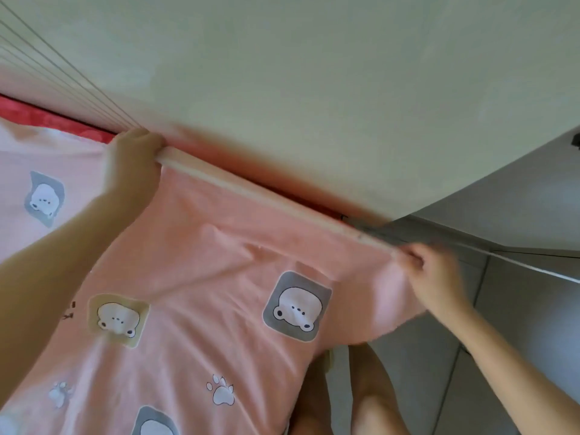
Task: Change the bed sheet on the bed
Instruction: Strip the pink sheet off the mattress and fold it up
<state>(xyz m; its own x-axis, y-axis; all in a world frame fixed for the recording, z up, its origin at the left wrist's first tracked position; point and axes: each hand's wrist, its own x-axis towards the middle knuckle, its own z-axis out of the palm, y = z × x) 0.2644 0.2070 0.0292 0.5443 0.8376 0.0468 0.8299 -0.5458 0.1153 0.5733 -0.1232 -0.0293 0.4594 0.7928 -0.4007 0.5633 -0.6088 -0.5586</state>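
Pink bear-print sheet (219, 277): lies spread over the bed, its white hem (251, 189) drawn up to the wall (314, 73).

Progress: new sheet is on but not seated. A red layer (47, 120) shows along the wall beyond the hem, and the right corner hangs loose over the tiled floor (518, 324). Tucking and smoothing look left to do; creases fan out from both grips.

Orientation: the held hem runs upper left to lower right, parallel to the wall. The rest of the sheet extends back toward you. True long axis cannot be told from this view.

Your left hand (131, 164) has its fingers curled over the hem. Your right hand (433, 277) pinches the corner; it is blurred.
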